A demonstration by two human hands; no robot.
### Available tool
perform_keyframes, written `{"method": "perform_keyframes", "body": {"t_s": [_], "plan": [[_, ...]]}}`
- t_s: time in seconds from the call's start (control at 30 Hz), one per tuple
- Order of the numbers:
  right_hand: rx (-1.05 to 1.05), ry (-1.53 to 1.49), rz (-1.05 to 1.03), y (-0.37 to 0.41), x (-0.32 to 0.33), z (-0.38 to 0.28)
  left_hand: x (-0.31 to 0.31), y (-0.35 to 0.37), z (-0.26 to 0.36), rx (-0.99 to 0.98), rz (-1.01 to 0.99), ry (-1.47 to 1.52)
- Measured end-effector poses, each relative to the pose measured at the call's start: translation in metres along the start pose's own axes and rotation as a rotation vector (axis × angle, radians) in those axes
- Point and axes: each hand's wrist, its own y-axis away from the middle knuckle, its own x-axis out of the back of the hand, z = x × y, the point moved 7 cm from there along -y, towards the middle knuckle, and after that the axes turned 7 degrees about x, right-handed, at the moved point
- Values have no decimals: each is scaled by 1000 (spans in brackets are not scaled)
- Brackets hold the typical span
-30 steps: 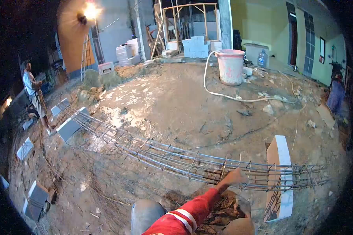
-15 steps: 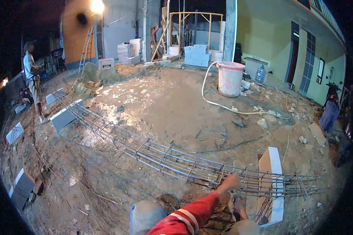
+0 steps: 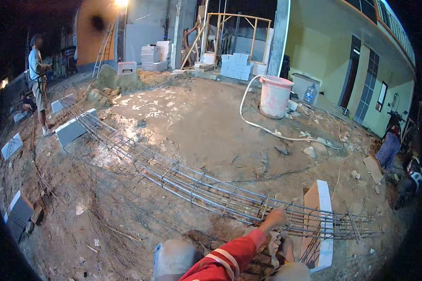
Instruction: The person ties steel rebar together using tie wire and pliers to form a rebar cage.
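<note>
A long rebar cage (image 3: pixel 192 185) lies across the dirt from the far left to the near right, its near end resting on a white block (image 3: pixel 321 206). My left hand (image 3: pixel 274 218), on a red sleeve with white stripes, is closed over a bar on the cage's near side. My right hand (image 3: pixel 282 243) sits just below it, under the cage and between my knees. It is only partly visible, and whether it holds anything is unclear.
Another person (image 3: pixel 36 70) stands at the far left by the cage's other end, which rests on a grey block (image 3: pixel 72 131). A pink bucket (image 3: pixel 273 96) with a white hose (image 3: pixel 267 129) stands behind. Stacked white blocks (image 3: pixel 237 65), a ladder (image 3: pixel 103 51) and a parked motorbike (image 3: pixel 403 178) ring the yard.
My left hand has stayed on the same spot of the cage while my view shifted slightly. My right hand has come into view beneath it.
</note>
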Motion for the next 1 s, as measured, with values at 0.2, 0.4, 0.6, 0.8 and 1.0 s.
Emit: {"method": "perform_keyframes", "body": {"t_s": [0.2, 0.4, 0.6, 0.8, 1.0], "plan": [[-7, 19, 50, 5, 8, 5, 4, 7, 4, 58, -71, -69], [-1, 48, 85, 9, 15, 9, 2, 8, 2, 78, 7, -19], [16, 100, 95, 15, 23, 16, 5, 8, 9, 16, 5, 11], [49, 131, 83, 20, 20, 15, 13, 19, 11, 86, 113, 91], [61, 144, 84, 28, 14, 17, 6, 19, 10, 67, 223, 77]]}}
